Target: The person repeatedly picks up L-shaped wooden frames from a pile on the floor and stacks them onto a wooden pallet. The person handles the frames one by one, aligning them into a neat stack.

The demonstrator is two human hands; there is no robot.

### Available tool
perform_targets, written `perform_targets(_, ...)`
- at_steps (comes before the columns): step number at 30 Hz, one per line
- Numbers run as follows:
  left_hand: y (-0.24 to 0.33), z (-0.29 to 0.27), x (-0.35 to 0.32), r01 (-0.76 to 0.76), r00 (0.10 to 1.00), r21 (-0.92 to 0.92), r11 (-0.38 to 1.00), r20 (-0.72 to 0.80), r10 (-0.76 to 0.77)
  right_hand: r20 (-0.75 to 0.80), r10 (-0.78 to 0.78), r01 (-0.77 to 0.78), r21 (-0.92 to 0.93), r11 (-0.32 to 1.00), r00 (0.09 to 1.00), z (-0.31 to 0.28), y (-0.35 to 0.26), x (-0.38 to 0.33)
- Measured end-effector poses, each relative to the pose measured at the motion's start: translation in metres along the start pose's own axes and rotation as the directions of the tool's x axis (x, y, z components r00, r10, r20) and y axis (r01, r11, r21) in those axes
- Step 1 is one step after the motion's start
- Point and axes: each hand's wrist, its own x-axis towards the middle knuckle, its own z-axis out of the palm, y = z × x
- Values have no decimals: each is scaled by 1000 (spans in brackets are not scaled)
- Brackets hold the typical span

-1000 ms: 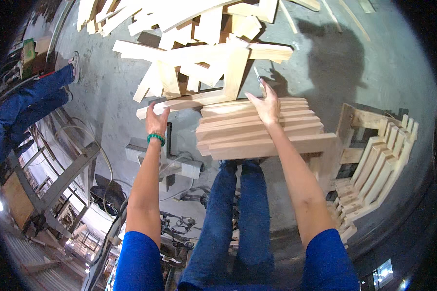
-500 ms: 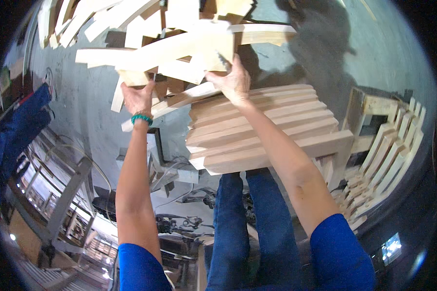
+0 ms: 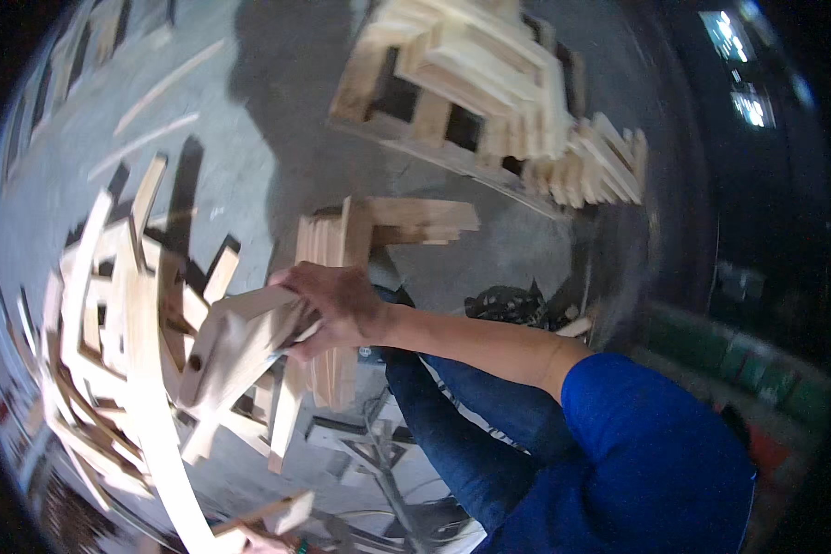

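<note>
My right hand, its arm reaching across from the right, is closed round the end of a pale wooden piece with a round hole near its far end. At the lower edge my left hand is cut off by the picture, with a bit of green bracelet showing. Its visible fingers are closed at a wooden piece; whether this joins the right hand's piece I cannot tell. Just beyond my right hand stands a stack of angled wooden parts.
A jumbled heap of wooden parts lies on the left. Stacked wooden frames sit on a pallet at the far side. Thin strips lie on the grey floor. Beside my legs is a metal stand.
My view has swung to the right and tilted. The right hand now holds a wooden piece raised above the heap, while the left hand has dropped to the lower edge of view.
</note>
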Motion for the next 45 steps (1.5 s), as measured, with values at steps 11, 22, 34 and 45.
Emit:
perform_targets(11,153,40,-126,-114,930,-89,989,340,138,-500,683,-660,260,705,532,-250,52,-251)
perform_targets(22,256,147,-359,-282,846,-137,949,431,314,-296,938,-623,772,124,-181,-452,150,-480)
perform_targets(34,339,368,-680,-283,360,-284,916,854,376,-274,897,-324,933,160,-346,-577,194,-708)
perform_targets(45,322,550,-939,-572,-71,-357,739,919,388,-77,910,-279,959,-44,-408,-600,183,-727)
